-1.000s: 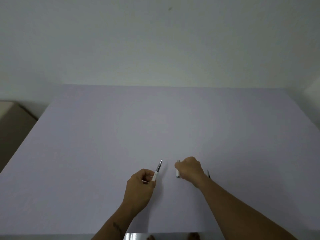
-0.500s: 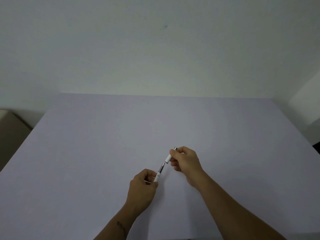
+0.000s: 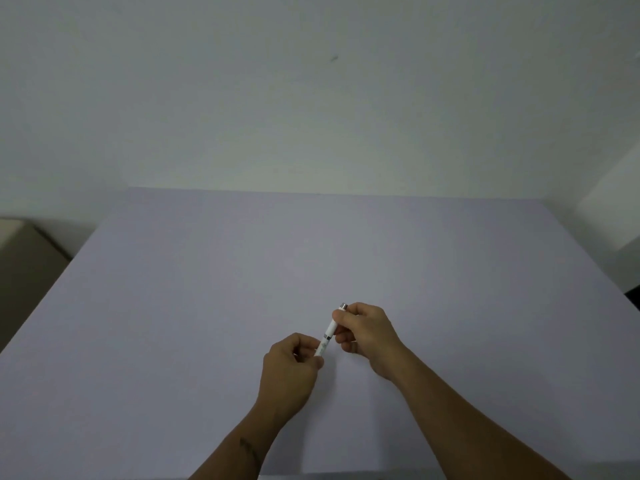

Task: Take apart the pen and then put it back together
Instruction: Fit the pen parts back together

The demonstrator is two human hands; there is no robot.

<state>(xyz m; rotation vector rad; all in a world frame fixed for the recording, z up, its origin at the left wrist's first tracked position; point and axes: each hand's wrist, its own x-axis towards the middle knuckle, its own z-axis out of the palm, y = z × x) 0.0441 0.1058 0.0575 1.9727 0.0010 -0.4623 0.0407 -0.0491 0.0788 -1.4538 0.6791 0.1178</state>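
A slim white pen (image 3: 329,332) with a silver ring at its middle and a silver end cap is held slanted above the table, its upper end pointing up and right. My left hand (image 3: 289,370) pinches its lower end between thumb and fingers. My right hand (image 3: 367,329) grips the upper half near the silver cap. The two white halves meet at the silver ring with no dark inner part showing. The pen's lower tip is hidden inside my left hand.
A pale lilac table (image 3: 207,306) fills the view, backed by a white wall (image 3: 311,98). A beige box or cabinet (image 3: 24,265) stands off the table's left edge. A dark gap shows at the far right edge.
A second ago my hands held separate pen parts apart. My right hand brought the white upper piece over the dark refill tip; now the halves are joined at the silver ring.
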